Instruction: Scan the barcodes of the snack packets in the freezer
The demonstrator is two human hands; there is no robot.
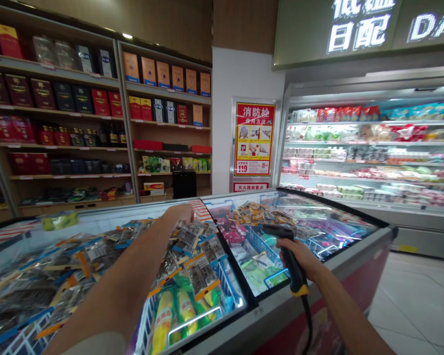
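Scanner (pixel 295 268) gripped in right hand (pixel 300 254), left hand (pixel 181 213) at packets (pixel 202 274), partly hidden, hold unclear

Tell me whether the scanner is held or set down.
Held: the right hand wraps the handle of the scanner, and its cable hangs below.
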